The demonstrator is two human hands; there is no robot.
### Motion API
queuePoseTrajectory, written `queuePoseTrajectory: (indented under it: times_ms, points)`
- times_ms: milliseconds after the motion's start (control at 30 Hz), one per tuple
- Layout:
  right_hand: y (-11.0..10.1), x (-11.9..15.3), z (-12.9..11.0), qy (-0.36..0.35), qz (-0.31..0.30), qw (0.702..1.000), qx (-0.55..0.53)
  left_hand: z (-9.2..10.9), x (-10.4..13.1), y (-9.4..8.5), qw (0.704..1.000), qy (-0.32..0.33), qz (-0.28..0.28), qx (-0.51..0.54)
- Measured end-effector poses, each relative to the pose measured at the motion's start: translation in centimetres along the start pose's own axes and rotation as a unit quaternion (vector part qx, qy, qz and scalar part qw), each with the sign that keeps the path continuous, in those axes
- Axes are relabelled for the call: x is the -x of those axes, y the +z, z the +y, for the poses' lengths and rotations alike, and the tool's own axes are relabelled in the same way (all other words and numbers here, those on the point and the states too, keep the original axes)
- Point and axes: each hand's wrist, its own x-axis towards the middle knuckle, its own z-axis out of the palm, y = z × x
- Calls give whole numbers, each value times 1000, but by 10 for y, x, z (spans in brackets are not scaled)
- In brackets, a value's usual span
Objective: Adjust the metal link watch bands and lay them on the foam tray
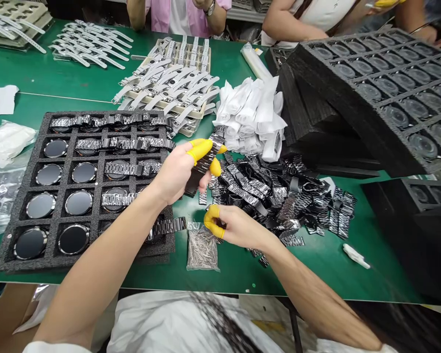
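Observation:
My left hand (178, 169), with yellow finger cots on its fingertips, is closed around a black metal watch band (202, 166) above the table. Just below and to the right, my right hand (238, 225) has its yellow-capped thumb and finger pinched together. Whatever may be between them is too small to make out. Under those fingertips lies a clear bag of thin metal pins (202, 250). Beyond my right hand spreads a loose heap of black metal watch bands (250, 189). Left of my hands is a black foam tray (68, 184) with round watches, some with bands laid across them.
White-strapped watches (169, 86) lie on trays farther back, beside white wrapped bundles (252, 113). Stacked black foam trays (316, 132) rise high on the right. A white scrap (355, 256) is near the front right edge. Other people sit across the green table (77, 86).

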Motion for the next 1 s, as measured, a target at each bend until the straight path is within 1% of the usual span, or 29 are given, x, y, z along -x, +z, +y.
queuePoseTrajectory:
  times_ms: [67, 133, 200, 267, 300, 367, 433, 533, 600, 633, 667, 833, 900, 1000]
  points:
    - [-8, -5, -2, -26, 75, 996, -40, 0, 1, 0, 1000, 5, 0, -5]
    - [-18, -13, -7, -44, 183, 978, -90, -1, 1, -1, 1000, 13, -13, -4]
    - [-27, -24, -13, -53, 310, 939, -139, -3, 1, -3, 999, 20, -41, 8]
    - [-32, -36, -19, -68, 416, 890, -175, -4, 1, -4, 997, 12, -71, 17]
    - [-33, -42, -22, -74, 454, 869, -180, -5, 1, -5, 996, 1, -83, 18]
    - [-30, -53, -22, -86, 505, 844, -156, -5, 1, -5, 996, -19, -88, 15]
    - [-25, -62, -17, -117, 544, 826, -90, -6, 0, -5, 997, -29, -73, 13]
    - [-21, -71, -8, -183, 606, 774, 18, -6, 1, -4, 997, -43, -58, 5]
    - [-21, -73, -5, -196, 632, 748, 57, -6, 2, -4, 996, -61, -66, -4]
    - [-23, -74, -5, -195, 636, 743, 68, -6, 2, -4, 995, -68, -69, -5]
    - [-24, -74, -5, -194, 634, 744, 78, -6, 2, -4, 995, -71, -70, -3]
    - [-30, -75, -7, -202, 611, 760, 94, -6, 3, -6, 994, -72, -79, 11]
    - [-32, -75, -9, -210, 613, 755, 101, -5, 3, -7, 994, -66, -82, 16]
    - [-32, -75, -10, -222, 613, 751, 104, -5, 3, -8, 996, -56, -72, 19]
